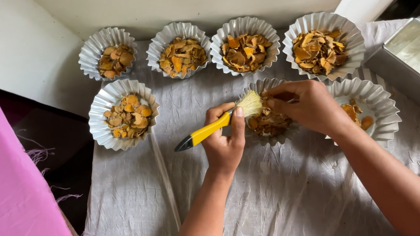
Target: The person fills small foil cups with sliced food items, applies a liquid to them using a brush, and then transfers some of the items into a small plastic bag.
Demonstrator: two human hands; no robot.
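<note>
Left hand (224, 141) grip clamps yellow-handled bristle brush (219, 124); right hand (308, 106) pinches fluted foil cup (270, 119).

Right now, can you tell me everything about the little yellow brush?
The brush has a yellow handle with a dark tip and a fan of pale straw-coloured bristles. The left hand grips its handle, tilted, with the bristles up and to the right. The bristles meet the right hand fingertips above a fluted foil cup of orange-brown slices.

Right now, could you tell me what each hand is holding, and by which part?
The left hand grips a brush by its yellow handle. The right hand pinches something at the bristles; I cannot tell what.
</note>
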